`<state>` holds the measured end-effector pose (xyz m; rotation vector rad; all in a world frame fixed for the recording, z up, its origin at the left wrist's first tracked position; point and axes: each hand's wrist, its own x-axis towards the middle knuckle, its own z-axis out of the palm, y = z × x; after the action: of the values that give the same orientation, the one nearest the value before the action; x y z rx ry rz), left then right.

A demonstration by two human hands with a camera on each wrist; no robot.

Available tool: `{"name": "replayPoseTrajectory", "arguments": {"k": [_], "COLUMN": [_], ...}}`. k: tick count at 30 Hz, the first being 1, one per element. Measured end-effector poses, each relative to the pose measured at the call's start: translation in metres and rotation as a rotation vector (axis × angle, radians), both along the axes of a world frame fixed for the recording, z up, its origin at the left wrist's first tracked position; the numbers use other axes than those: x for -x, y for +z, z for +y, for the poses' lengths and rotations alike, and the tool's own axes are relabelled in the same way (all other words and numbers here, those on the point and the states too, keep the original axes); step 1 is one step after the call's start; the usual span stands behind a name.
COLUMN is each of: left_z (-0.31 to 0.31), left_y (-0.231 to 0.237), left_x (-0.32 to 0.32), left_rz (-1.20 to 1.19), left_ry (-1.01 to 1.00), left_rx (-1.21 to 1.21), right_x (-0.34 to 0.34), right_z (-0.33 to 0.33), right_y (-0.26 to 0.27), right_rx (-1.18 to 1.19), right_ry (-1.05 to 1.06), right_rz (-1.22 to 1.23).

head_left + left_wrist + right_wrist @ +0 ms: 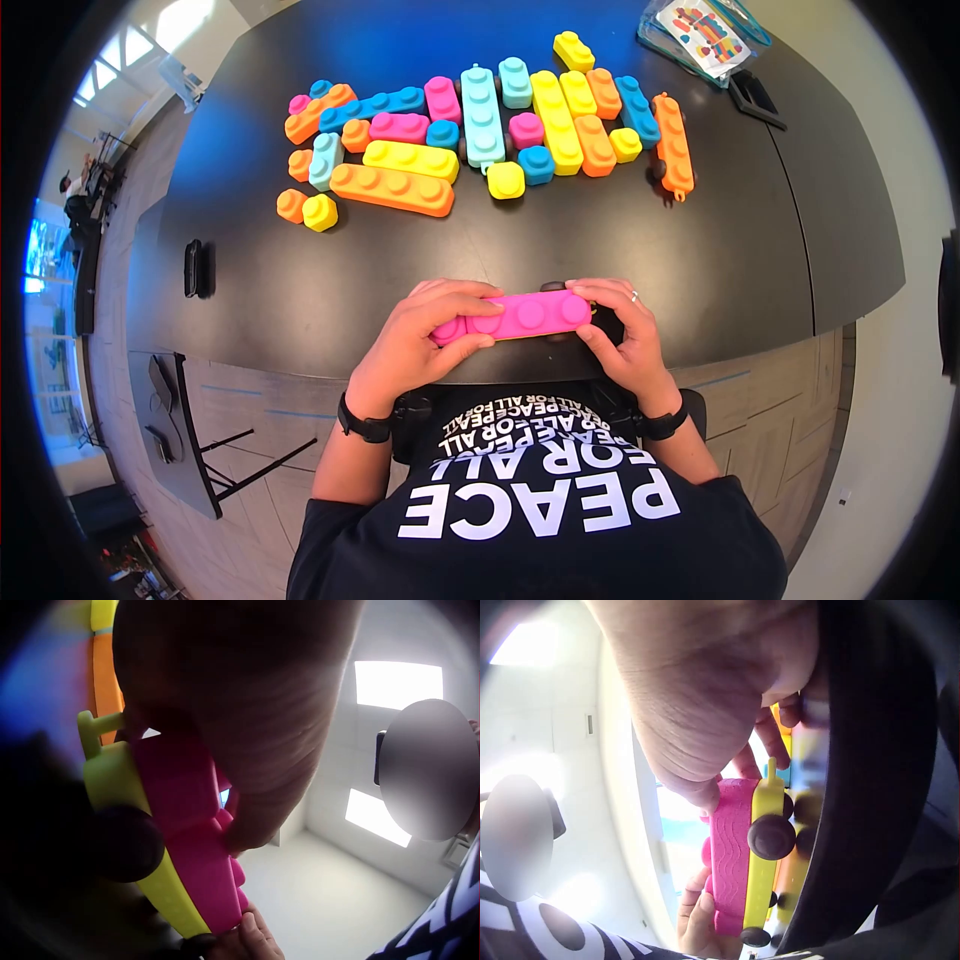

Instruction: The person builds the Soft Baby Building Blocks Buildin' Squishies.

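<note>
A long pink building block and a smaller pink block sit end to end on a yellow wheeled base with dark wheels. My left hand grips the left end in the head view, its fingers over the top and the thumb along the near side. At the other end my right hand pinches the long block between thumb and fingers. Both hands are close over the table's near edge. From above, the pink blocks hide most of the yellow base; a hook shows at one end of it.
Across the far side of the black table lie several coloured blocks, among them a long orange block, a turquoise wheeled base and an orange wheeled base. A clear bag is at the back right. At left lies a small black object.
</note>
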<state>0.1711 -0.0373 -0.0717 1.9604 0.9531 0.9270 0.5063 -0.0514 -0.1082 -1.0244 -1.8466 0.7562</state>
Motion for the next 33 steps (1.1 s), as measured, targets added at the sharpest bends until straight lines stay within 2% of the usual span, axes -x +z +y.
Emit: {"name": "replayPoseTrajectory", "arguments": {"k": [21,24,27,29,31,32,33], "left_z": [0.003,-0.002,0.007,0.025,0.043,0.055,0.066], "left_y": [-0.004,0.000,0.006,0.011,0.025,0.032,0.034], "left_x": [-0.004,0.000,0.019,0.050,0.082,0.098,0.115], "left_rz": [0.110,0.093,0.033,0.150,0.444,0.626,0.753], "left_ry": [-0.039,-0.021,0.039,0.190,0.433,0.507,0.583], "left_rx": [-0.139,0.023,-0.103,-0.216,-0.349,-0.505,-0.517], "right_x": [0.000,-0.002,-0.006,-0.005,-0.004,-0.003,-0.002], "right_z": [-0.003,-0.002,-0.001,-0.002,-0.003,-0.003,-0.003], "right_y": [-0.002,-0.005,-0.002,-0.001,-0.001,-0.001,-0.001], "right_rx": [0.037,0.051,0.023,0.062,0.087,0.092,0.096], "right_ry": [-0.001,0.011,0.023,0.014,0.002,-0.005,-0.010], "right_rz": [-0.016,0.020,-0.011,0.020,0.053,0.069,0.084]}}
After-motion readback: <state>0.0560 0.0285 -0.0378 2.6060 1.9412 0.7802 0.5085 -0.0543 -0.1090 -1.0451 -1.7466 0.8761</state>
